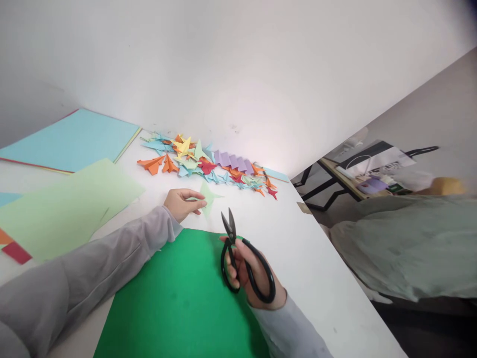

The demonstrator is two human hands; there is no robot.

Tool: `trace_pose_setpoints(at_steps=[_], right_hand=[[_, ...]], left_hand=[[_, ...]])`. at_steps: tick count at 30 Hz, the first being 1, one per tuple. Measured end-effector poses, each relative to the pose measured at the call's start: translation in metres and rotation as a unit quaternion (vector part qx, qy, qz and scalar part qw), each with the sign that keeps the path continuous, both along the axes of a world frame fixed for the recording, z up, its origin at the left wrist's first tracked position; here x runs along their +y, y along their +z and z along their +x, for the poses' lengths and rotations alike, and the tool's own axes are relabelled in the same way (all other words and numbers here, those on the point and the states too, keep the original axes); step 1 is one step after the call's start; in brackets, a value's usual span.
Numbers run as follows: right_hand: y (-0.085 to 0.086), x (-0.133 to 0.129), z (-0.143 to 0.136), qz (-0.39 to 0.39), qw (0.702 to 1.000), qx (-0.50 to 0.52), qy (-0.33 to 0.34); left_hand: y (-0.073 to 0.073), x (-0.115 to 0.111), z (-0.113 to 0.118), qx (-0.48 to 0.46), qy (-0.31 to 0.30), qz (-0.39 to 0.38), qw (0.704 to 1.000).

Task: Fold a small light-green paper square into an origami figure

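My left hand (183,203) pinches one point of a light green paper star (210,197) between thumb and fingers, just above the white table. In my right hand (249,273) is a pair of black-handled scissors (231,229), its blades slightly apart and pointing away from me. The scissors are a little to the right of the star and do not touch it. Under my forearms lies a green sheet (171,298). Behind the star stretches a pile of folded paper pieces (197,164) in several colours.
Light blue sheets (74,139) are stacked at the back left, with pale green paper (67,209) in front. A red scrap (17,252) lies at the left edge. A white wall (238,74) stands behind. Beyond the right table edge are a bag (380,159) and grey-green fabric (406,243).
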State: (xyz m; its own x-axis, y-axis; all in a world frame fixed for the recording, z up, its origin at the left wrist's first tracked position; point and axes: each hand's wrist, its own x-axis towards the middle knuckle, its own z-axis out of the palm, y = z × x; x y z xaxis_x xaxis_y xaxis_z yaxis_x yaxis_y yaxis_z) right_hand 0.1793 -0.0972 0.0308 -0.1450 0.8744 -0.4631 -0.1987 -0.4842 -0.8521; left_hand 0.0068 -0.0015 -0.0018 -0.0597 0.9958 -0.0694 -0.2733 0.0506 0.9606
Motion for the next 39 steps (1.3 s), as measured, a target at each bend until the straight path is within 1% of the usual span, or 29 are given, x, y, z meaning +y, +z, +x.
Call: trace_pose_setpoints(at_steps=[2,5,9,15,21,31,39], right_hand=[[-0.003,-0.007,-0.007,-0.003,0.999,-0.039,0.035],[-0.005,-0.010,-0.014,0.000,0.995,-0.083,0.047],[-0.004,-0.008,-0.023,0.032,0.991,-0.112,0.067],[-0.005,-0.008,-0.033,0.082,0.985,-0.145,0.048],[-0.008,-0.005,-0.035,0.081,0.983,-0.158,0.051],[-0.009,-0.005,-0.035,0.089,0.981,-0.164,0.046],[-0.010,-0.004,-0.035,0.093,0.980,-0.169,0.046]], left_hand=[[-0.002,0.000,0.001,0.003,-0.011,0.000,1.000],[-0.002,-0.001,0.002,0.004,-0.021,-0.005,1.000],[0.000,-0.003,0.004,-0.010,-0.018,-0.007,1.000],[-0.001,-0.002,0.005,-0.010,-0.007,0.005,1.000],[-0.005,-0.002,0.004,-0.004,0.004,0.012,1.000],[0.000,-0.004,0.004,0.016,0.002,-0.013,1.000],[-0.001,-0.003,0.004,0.020,0.010,-0.007,1.000]])
